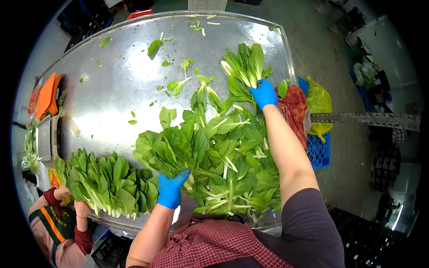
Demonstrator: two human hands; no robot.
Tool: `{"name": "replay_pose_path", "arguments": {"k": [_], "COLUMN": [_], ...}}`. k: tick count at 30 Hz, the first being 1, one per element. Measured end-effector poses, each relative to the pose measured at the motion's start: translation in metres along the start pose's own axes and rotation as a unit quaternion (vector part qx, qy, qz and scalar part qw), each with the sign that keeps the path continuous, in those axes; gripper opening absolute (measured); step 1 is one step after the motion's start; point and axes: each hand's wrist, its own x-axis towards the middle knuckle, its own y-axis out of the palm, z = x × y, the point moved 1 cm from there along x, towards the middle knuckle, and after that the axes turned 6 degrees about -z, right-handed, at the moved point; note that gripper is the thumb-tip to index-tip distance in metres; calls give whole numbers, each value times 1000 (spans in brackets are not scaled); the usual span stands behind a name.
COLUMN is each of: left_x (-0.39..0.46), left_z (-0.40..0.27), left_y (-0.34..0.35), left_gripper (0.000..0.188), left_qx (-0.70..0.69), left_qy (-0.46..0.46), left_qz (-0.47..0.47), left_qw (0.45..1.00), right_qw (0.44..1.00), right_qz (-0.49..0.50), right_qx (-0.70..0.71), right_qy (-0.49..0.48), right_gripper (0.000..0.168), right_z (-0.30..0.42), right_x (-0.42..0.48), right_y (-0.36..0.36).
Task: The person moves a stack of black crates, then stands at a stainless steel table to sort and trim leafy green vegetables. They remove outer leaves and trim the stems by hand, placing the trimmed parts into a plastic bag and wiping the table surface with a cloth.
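My left hand [170,189], in a blue glove, grips a bunch of leafy greens [174,147] near its pale stem ends, with the leaves pointing up and left. Farther out on the right, my right hand [263,93], gloved in blue as well, closes on the stem base of another bunch of greens [246,63]. Between and below the hands spreads a heap of loose green leaves [231,157] with pale stalks. A row of upright leafy bunches [107,184] stands left of my left hand. All of it rests on a metal table [104,90].
A co-worker's hands [82,208] touch the row's left end. Crumpled red cloth [293,109] lies at the table's right edge, beside a yellow plastic bag [318,104] and blue crate [318,149]. Orange containers [48,97] stand at the far left. Leaf scraps [177,85] dot the metal.
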Motion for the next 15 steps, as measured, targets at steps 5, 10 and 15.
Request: {"name": "replay_pose_path", "arguments": {"k": [5, 10, 15], "left_x": [6, 21, 12], "left_z": [18, 36, 25], "left_y": [-4, -14, 11], "left_gripper": [30, 44, 47], "left_qx": [-65, -190, -271], "left_qy": [6, -74, -81], "left_qz": [-28, 24, 58], "left_qw": [997, 979, 957], "right_qw": [943, 800, 668], "right_qz": [78, 154, 233], "right_qx": [285, 533, 657], "right_qy": [150, 227, 259], "right_gripper": [39, 26, 21], "right_z": [-20, 2, 28], "right_x": [4, -55, -134], "right_y": [-3, -47, -64]}}
